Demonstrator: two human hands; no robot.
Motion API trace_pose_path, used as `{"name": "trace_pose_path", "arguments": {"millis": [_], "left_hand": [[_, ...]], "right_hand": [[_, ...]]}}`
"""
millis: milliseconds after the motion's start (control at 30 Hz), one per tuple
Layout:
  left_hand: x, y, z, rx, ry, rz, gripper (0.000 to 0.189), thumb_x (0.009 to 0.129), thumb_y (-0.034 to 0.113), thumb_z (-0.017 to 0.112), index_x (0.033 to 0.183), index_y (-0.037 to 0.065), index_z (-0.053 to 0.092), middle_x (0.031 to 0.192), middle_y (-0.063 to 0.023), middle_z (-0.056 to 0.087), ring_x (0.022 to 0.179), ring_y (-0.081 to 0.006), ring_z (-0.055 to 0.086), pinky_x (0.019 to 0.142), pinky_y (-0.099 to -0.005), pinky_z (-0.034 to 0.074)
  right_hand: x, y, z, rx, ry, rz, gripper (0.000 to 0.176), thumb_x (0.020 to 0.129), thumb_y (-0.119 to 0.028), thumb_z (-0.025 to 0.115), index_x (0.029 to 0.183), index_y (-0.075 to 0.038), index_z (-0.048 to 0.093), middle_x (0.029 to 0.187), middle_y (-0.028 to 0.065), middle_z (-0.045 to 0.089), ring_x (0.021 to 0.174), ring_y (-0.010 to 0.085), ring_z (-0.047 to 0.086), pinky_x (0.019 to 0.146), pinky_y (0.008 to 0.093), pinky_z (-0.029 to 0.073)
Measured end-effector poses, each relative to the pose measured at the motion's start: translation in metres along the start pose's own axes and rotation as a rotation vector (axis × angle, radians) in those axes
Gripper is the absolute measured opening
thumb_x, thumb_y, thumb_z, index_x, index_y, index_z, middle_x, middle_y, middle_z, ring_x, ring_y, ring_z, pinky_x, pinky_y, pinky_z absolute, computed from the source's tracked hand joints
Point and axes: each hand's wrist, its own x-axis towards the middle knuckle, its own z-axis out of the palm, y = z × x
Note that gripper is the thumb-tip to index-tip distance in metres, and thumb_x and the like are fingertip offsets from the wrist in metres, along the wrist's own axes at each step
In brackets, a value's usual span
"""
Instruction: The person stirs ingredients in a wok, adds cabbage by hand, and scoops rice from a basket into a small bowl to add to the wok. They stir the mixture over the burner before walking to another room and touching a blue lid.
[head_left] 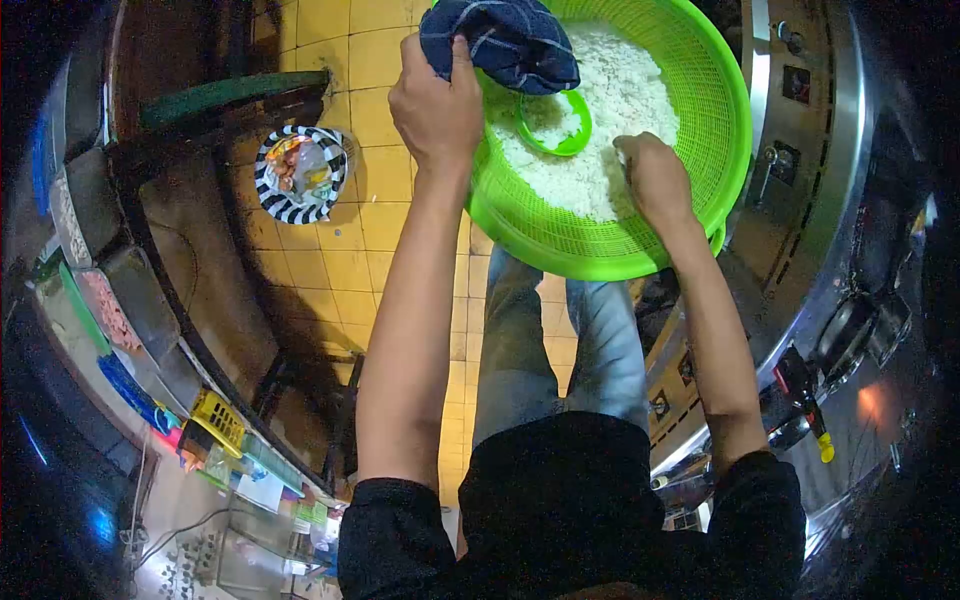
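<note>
My left hand [435, 105] is closed on a dark blue checked cloth [505, 45], thumb on top, at the left rim of a large bright green plastic basket [715, 95]. Whether the cloth wraps around anything is hidden. White cooked rice [620, 85] fills much of the basket's inside. On the rice, just below the cloth, lies a small green ring-shaped dish or scoop [570, 148] with rice in it. My right hand [655, 180] is over the right part of the rice, its fingers curled in. What they hold, if anything, cannot be made out.
A striped black-and-white bin [265, 190] with waste stands on the yellow tiled floor [375, 60]. To the right runs a metal stove front with knobs [790, 40]; a bottle with a yellow cap [825, 447] is nearby. Food trays [105, 305] line the left counter.
</note>
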Motion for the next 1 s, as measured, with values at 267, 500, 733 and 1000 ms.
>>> {"name": "trace_pose_path", "arguments": {"millis": [267, 500, 733, 1000], "left_hand": [[0.000, -0.002, 0.001, -0.028, 0.011, 0.020, 0.026, 0.083, 0.026, 0.058, 0.092, 0.002, 0.053, 0.077, -0.0204, 0.063, 0.070, -0.0391, 0.061, 0.062, -0.0423, 0.047], [0.000, -0.002, 0.001, 0.025, -0.006, 0.024, 0.026, 0.083, 0.027, 0.058, 0.091, 0.002, 0.053, 0.075, -0.0206, 0.062, 0.070, -0.0392, 0.060, 0.061, -0.0424, 0.047], [0.001, -0.001, 0.001, -0.006, 0.019, 0.037, 0.026, 0.083, 0.027, 0.058, 0.090, 0.002, 0.053, 0.074, -0.0209, 0.062, 0.069, -0.0393, 0.060, 0.060, -0.0424, 0.047], [0.000, -0.001, 0.001, 0.024, 0.025, 0.034, 0.026, 0.083, 0.026, 0.058, 0.089, 0.002, 0.052, 0.074, -0.0206, 0.062, 0.069, -0.0397, 0.060, 0.061, -0.0430, 0.046]], "right_hand": [[0.012, -0.007, -0.002, 0.207, -0.134, 0.177, 0.021, 0.081, -0.026, 0.059, 0.092, -0.009, 0.063, 0.075, 0.0213, 0.059, 0.076, 0.0382, 0.058, 0.066, 0.0445, 0.046], [0.008, 0.013, 0.019, -0.096, -0.013, 0.070, 0.022, 0.085, -0.018, 0.050, 0.103, -0.010, 0.060, 0.092, 0.0162, 0.052, 0.085, 0.0345, 0.053, 0.074, 0.0433, 0.045], [0.021, -0.008, -0.003, -0.031, -0.110, 0.225, 0.036, 0.080, -0.008, 0.046, 0.112, -0.017, 0.059, 0.094, 0.0176, 0.062, 0.087, 0.0342, 0.060, 0.072, 0.0440, 0.049], [0.034, -0.032, 0.004, -0.104, 0.050, 0.017, 0.030, 0.076, -0.034, 0.064, 0.093, -0.010, 0.066, 0.099, 0.0132, 0.058, 0.090, 0.0297, 0.056, 0.074, 0.0381, 0.048]]}}
